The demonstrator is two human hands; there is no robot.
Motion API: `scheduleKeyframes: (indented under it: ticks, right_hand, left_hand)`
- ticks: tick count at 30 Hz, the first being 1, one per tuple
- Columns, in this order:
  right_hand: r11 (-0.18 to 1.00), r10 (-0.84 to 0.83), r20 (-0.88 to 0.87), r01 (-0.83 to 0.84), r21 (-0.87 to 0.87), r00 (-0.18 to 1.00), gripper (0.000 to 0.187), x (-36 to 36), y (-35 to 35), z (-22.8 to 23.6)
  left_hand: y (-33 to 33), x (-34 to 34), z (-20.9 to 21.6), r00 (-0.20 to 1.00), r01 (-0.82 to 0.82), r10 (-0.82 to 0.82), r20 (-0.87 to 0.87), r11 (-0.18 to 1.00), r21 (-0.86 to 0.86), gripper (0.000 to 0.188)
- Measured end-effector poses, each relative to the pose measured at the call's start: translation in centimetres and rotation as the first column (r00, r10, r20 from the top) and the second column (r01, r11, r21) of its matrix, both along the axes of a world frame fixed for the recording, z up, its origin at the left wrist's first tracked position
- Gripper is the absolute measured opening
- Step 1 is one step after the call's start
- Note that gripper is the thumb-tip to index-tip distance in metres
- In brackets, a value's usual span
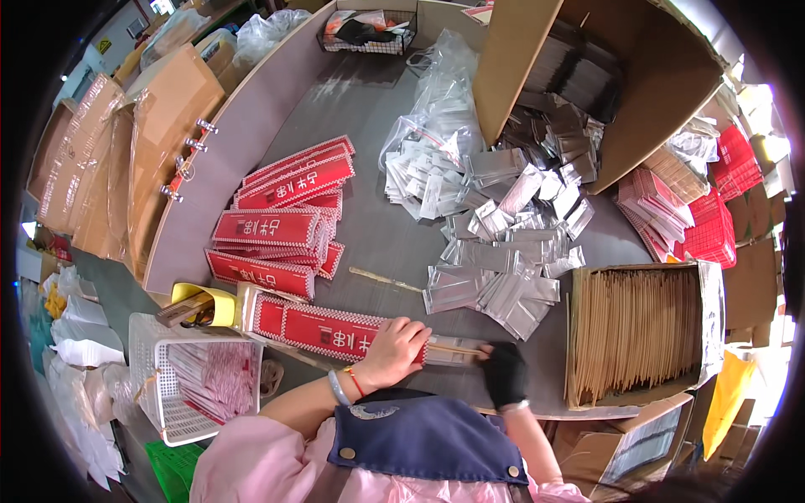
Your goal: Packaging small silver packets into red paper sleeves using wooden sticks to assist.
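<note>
A long red paper sleeve (323, 327) with a checked white border lies at the near edge of the table. My bare left hand (394, 350) closes over its right end, fingers bent onto the paper. Out of that end, toward the right, reaches a thin wooden stick (457, 348) beside a clear, silvery strip. My right hand (505, 375), in a black glove with bare fingertips, pinches the stick's right end; motion blurs it a little. Several silvery flat packets (503, 277) lie beyond my right hand, and stacked red sleeves (268, 226) beyond my left.
An open box of wooden sticks (637, 335) stands at the right. Behind the packets, a large cardboard box (671, 92) lies on its side with dark packets in it. A white basket (147, 369) and a yellow cup (225, 306) are at the left, a wire basket (394, 46) at the back.
</note>
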State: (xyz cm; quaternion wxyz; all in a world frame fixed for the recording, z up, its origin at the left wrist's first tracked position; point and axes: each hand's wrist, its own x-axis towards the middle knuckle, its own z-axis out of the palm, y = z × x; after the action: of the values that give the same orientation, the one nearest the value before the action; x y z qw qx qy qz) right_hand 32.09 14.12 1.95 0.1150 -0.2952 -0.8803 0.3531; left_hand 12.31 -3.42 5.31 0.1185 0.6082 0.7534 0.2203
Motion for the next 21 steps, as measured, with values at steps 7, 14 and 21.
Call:
scheduleKeyframes:
  ticks: [7,14,21]
  right_hand:
    - [0.976,0.217,-0.097,-0.215,0.033,0.971,0.066,-4.3,-2.6,3.1]
    - [0.941,0.196,0.053,-0.203,0.270,0.979,0.059,-2.9,-0.1,5.7]
    - [0.919,0.164,0.078,-0.181,0.351,0.983,0.058,-2.3,0.1,6.2]
  left_hand:
    - [0.5,-0.3,-1.0,0.992,0.090,-0.087,-0.092,0.995,0.030,0.045]
    - [0.8,-6.3,5.9,0.939,0.268,-0.266,-0.220,0.963,-0.020,0.005]
    - [-2.4,-8.8,2.9,0.874,-0.399,0.437,-0.214,0.895,0.199,0.062]
